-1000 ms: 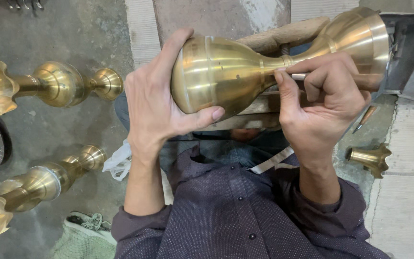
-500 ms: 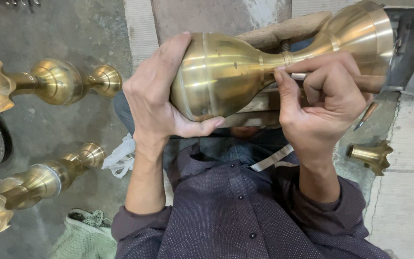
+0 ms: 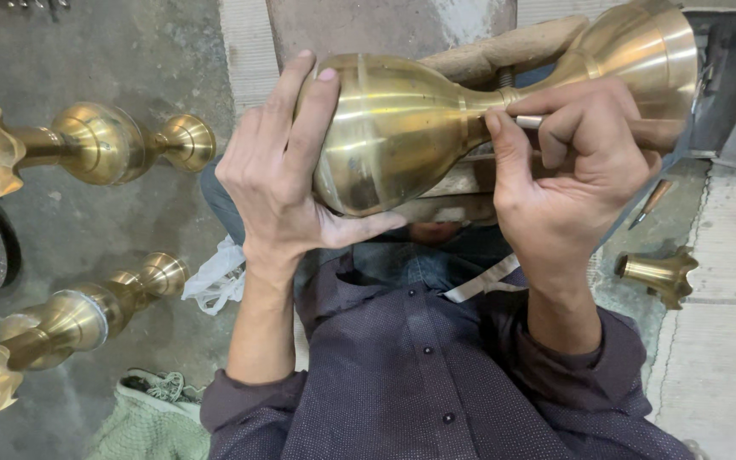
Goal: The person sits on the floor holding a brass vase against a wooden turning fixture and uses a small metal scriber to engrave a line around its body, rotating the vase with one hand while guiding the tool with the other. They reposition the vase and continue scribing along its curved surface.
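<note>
At frame centre the left hand [image 3: 278, 183] cups the brass vase [image 3: 402, 136] while the right hand [image 3: 572, 170] pinches a graver [image 3: 528, 122] at its neck; brace the vase firmly, keeping strokes light.

light: soft, even, fairly bright | glare: streaks on brass vase [image 3: 402, 128] | focus: sharp | shadows: faint

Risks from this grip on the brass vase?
1. The left hand only cups the smooth, rounded bulb of the brass vase; it may roll or slip off the wooden rest.
2. The right hand presses a thin metal tool at the narrow neck; a skid could scratch the polished surface or jab the left thumb nearby.
3. The vase sits over the lap, so a drop would likely land on the legs.
</note>
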Demonstrator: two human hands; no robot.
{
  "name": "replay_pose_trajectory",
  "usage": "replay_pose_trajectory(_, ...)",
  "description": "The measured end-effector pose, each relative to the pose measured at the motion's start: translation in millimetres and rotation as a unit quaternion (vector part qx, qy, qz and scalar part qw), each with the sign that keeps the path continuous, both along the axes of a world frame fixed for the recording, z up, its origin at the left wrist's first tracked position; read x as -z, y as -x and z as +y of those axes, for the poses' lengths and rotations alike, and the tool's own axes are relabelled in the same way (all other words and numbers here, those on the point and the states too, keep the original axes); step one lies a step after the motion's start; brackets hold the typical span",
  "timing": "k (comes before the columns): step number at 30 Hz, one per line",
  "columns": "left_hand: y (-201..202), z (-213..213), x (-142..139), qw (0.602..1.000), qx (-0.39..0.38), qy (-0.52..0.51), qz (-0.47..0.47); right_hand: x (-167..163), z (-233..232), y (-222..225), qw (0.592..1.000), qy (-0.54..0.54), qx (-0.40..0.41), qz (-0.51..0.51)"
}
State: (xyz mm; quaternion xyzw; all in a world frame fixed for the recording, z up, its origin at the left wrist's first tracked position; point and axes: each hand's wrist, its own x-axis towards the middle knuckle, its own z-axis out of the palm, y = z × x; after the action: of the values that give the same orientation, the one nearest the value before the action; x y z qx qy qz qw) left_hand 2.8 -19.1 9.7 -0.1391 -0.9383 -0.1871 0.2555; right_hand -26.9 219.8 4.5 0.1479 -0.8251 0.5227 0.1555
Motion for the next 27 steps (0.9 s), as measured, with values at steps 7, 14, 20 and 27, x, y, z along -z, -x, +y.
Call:
replay_pose_trajectory(7,1,1,-6,0.998,0.004,-0.039,-0.043,4,1,-1,0.999,0.03,-0.015,-0.003)
replay_pose_trajectory(14,6,1,-18,0.986,-0.015,-0.089,-0.138,5,2,4,1.0,0.013,-0.004,0.0)
replay_pose_trajectory(20,4,1,-13,0.976,-0.054,-0.093,-0.188,1,-1,2,1.0,0.022,-0.015,-0.004)
replay_pose_trajectory(27,-2,-3,4,0.999,0.0,-0.024,-0.043,-8,-4,3,0.992,0.098,-0.042,-0.07)
